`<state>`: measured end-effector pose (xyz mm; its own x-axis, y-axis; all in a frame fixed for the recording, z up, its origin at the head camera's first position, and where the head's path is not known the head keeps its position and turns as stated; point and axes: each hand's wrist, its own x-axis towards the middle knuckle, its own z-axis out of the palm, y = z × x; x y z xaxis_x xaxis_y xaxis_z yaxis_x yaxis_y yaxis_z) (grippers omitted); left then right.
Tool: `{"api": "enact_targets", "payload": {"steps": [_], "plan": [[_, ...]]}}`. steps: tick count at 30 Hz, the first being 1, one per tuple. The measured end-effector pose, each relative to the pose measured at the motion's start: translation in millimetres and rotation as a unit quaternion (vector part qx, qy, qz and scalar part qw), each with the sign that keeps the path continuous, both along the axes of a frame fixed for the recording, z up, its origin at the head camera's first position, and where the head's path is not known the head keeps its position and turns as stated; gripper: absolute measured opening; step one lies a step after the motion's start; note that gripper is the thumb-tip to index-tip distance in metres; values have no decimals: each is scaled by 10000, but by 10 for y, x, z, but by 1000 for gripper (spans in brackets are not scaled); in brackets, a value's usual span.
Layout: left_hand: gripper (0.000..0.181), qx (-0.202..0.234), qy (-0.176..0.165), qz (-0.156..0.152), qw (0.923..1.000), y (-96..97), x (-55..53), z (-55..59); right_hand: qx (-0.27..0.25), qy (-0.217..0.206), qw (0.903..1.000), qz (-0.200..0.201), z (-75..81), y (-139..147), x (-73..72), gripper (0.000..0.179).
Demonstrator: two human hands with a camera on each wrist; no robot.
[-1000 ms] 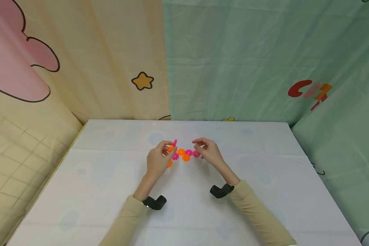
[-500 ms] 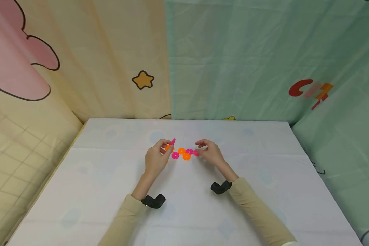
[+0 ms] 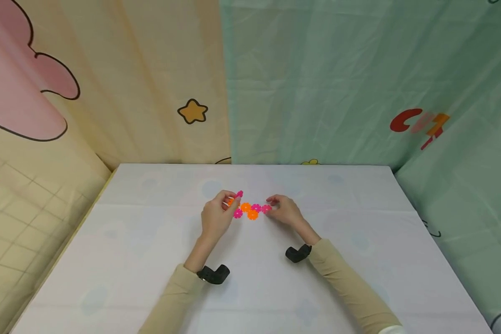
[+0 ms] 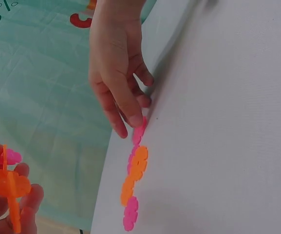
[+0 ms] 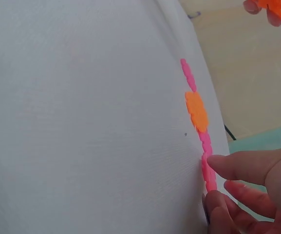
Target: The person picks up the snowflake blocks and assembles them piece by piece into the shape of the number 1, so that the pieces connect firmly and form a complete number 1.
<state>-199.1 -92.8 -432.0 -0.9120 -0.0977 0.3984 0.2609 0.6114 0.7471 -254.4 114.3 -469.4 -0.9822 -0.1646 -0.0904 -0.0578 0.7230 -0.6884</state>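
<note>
My left hand (image 3: 215, 218) holds a small joined cluster of flower-shaped interlocking discs above the table. Orange discs (image 4: 1, 183) cross each other in it, with a pink disc (image 4: 12, 157) at the top; fingers hide part of it. Several more such discs lie on the table between the hands: a pink disc (image 3: 238, 213) at the left, two orange discs (image 3: 253, 215) and a pink disc (image 3: 256, 207) in the middle. At the right end of this row, my right hand (image 3: 287, 212) pinches another pink disc (image 5: 207, 171) between thumb and fingertips, close to the tabletop.
A white cloth with pale spots covers the table (image 3: 250, 278). Behind it hang a yellow curtain (image 3: 158, 69) and a green curtain (image 3: 317, 83), near the far edge. Each wrist wears a black camera mount (image 3: 215, 274).
My right hand has come down from above the row onto the pink disc at its right end. An orange disc formerly visible below my left hand is now hidden; the left hand still holds its cluster.
</note>
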Motion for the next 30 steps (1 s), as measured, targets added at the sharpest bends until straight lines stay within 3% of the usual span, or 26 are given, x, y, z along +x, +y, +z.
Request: {"api": "enact_targets", "payload": {"steps": [12,20,30], "plan": [[24,14,-266,-207,9994,92,-1,-4,508,29,9987,21,-9,-40,-22,32],[24,21,-334,-304,9990,123,14,-6,266,16,9995,-151,2,-10,5,22],[16,92,-426,-385,9983,144,2,-56,142,276,9995,-33,33,12,77,18]]}}
